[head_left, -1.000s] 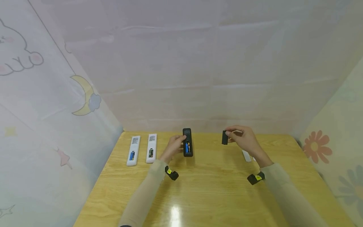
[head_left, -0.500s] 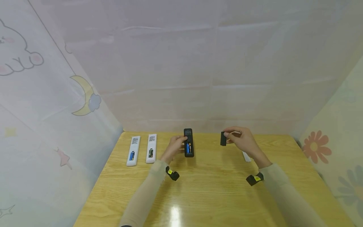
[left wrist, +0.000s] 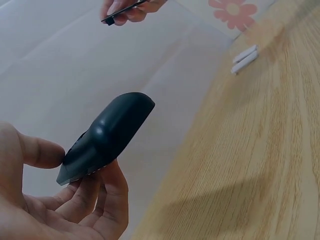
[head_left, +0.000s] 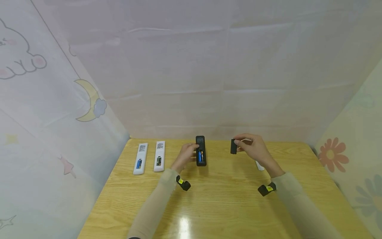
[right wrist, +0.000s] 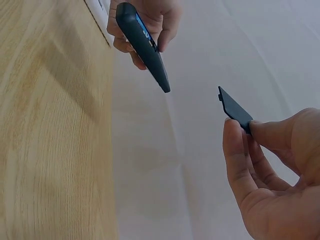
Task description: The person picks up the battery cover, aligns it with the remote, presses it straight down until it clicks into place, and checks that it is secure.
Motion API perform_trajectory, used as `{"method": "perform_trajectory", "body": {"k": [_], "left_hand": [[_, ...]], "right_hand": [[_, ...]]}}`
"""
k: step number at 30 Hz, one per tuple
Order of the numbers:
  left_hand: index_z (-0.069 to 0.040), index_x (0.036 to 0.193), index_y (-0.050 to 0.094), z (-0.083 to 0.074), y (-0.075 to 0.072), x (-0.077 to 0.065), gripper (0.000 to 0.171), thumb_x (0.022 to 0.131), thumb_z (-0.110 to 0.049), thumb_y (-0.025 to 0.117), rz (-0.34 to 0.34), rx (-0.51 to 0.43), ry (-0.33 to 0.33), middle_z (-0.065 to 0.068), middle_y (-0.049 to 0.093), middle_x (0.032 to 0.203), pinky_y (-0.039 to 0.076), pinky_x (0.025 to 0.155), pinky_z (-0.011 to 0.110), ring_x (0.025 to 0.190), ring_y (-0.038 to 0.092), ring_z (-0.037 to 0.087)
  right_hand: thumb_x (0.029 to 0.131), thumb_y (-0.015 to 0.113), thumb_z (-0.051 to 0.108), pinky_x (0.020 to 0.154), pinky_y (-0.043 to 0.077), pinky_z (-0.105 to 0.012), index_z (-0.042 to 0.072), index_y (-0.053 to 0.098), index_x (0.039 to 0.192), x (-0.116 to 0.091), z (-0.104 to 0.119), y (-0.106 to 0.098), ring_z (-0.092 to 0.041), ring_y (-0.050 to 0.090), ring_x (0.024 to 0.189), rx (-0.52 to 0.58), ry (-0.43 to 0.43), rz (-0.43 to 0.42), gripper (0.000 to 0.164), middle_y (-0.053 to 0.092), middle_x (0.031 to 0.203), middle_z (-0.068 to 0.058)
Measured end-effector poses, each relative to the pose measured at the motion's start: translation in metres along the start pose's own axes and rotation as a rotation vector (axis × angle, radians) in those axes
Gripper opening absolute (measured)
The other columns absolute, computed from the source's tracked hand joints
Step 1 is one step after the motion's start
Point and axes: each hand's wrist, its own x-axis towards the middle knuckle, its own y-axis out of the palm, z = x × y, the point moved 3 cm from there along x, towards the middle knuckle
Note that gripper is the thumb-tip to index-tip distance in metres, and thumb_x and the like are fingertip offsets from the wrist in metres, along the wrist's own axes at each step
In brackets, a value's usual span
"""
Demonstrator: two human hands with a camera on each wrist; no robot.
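Note:
A black remote control, its back toward the head camera, is held up off the table by my left hand, thumb on the back and fingers underneath. Its battery bay lies uncovered, with a blue battery showing inside. To the right, my right hand pinches a small black battery cover between thumb and fingers. In the right wrist view the cover is a thin plate with a small tab at its far end. A gap separates cover and remote.
Two white remotes, the left one and the right one, lie back up on the wooden table with battery bays uncovered. White covers lie on the right, partly hidden by my right hand in the head view. A fabric-covered wall rises behind.
My left hand has moved slightly right with the black remote. My right hand has shifted slightly left with the cover, so the gap between them is smaller.

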Motion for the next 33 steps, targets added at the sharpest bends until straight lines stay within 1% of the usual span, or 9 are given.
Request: {"method": "perform_trajectory", "body": {"k": [2, 4, 10, 14, 21, 25, 29, 33], "left_hand": [[-0.001, 0.142, 0.061, 0.0004, -0.0001, 0.0003, 0.046, 0.108, -0.032, 0.058, 0.004, -0.003, -0.001, 0.015, 0.067, 0.127, 0.06, 0.1, 0.052, 0.112, 0.07, 0.034], [-0.001, 0.14, 0.061, 0.0009, -0.0002, 0.0007, 0.045, 0.108, -0.031, 0.058, 0.005, -0.003, -0.001, 0.015, 0.067, 0.127, 0.06, 0.101, 0.053, 0.111, 0.07, 0.032], [0.0, 0.141, 0.061, 0.0014, 0.0003, 0.0004, 0.046, 0.108, -0.031, 0.057, -0.002, 0.001, -0.001, 0.016, 0.067, 0.128, 0.061, 0.099, 0.052, 0.11, 0.071, 0.032], [0.001, 0.142, 0.06, 0.0017, 0.0011, -0.0002, 0.046, 0.108, -0.031, 0.058, -0.008, 0.0, -0.003, 0.016, 0.067, 0.127, 0.061, 0.099, 0.052, 0.111, 0.07, 0.034], [0.002, 0.143, 0.06, 0.0013, 0.0034, -0.0007, 0.048, 0.109, -0.031, 0.057, -0.006, -0.006, 0.01, 0.017, 0.066, 0.13, 0.06, 0.1, 0.053, 0.112, 0.068, 0.034], [0.001, 0.142, 0.061, -0.0005, 0.0049, -0.0025, 0.046, 0.109, -0.031, 0.057, -0.007, 0.001, 0.005, 0.016, 0.066, 0.13, 0.06, 0.1, 0.051, 0.112, 0.069, 0.032], [0.002, 0.142, 0.061, -0.0018, 0.0069, -0.003, 0.047, 0.109, -0.031, 0.057, -0.001, 0.01, 0.011, 0.016, 0.066, 0.131, 0.061, 0.099, 0.05, 0.116, 0.069, 0.035], [0.003, 0.148, 0.057, -0.0017, 0.0079, -0.0032, 0.051, 0.11, -0.031, 0.057, 0.009, 0.013, 0.015, 0.017, 0.066, 0.135, 0.061, 0.1, 0.051, 0.121, 0.067, 0.038]], "right_hand": [[0.107, 0.066, 0.01, 0.081, 0.067, -0.031, -0.004, 0.071, 0.13, -0.0003, 0.0007, 0.0017, -0.011, 0.078, 0.092, 0.001, 0.0, 0.003, 0.027, 0.065, 0.132, -0.031], [0.107, 0.067, 0.01, 0.081, 0.067, -0.03, -0.004, 0.071, 0.13, -0.0003, 0.0016, 0.0033, -0.012, 0.078, 0.094, 0.003, 0.004, 0.002, 0.028, 0.065, 0.132, -0.031], [0.107, 0.067, 0.013, 0.084, 0.067, -0.034, -0.003, 0.072, 0.13, 0.0004, 0.0036, 0.0049, -0.017, 0.079, 0.096, 0.003, 0.005, 0.013, 0.029, 0.065, 0.134, -0.031], [0.107, 0.066, 0.013, 0.085, 0.067, -0.038, -0.003, 0.071, 0.131, 0.0011, 0.0027, 0.0046, -0.016, 0.078, 0.094, 0.002, -0.008, 0.021, 0.029, 0.065, 0.134, -0.031], [0.107, 0.067, 0.012, 0.082, 0.067, -0.034, -0.003, 0.072, 0.13, 0.0022, 0.0026, 0.0066, -0.013, 0.078, 0.093, 0.008, -0.019, 0.016, 0.027, 0.066, 0.132, -0.03], [0.107, 0.066, 0.012, 0.083, 0.067, -0.034, -0.003, 0.071, 0.131, 0.0024, 0.0046, 0.0072, -0.014, 0.078, 0.094, 0.011, -0.031, 0.017, 0.028, 0.066, 0.132, -0.03], [0.108, 0.066, 0.012, 0.084, 0.067, -0.036, -0.003, 0.071, 0.131, 0.0022, 0.0051, 0.0061, -0.013, 0.078, 0.093, 0.01, -0.043, 0.017, 0.028, 0.065, 0.133, -0.03], [0.108, 0.065, 0.012, 0.084, 0.067, -0.036, -0.003, 0.07, 0.132, 0.0022, 0.0049, 0.006, -0.012, 0.078, 0.094, 0.016, -0.054, 0.023, 0.028, 0.065, 0.133, -0.03]]}}
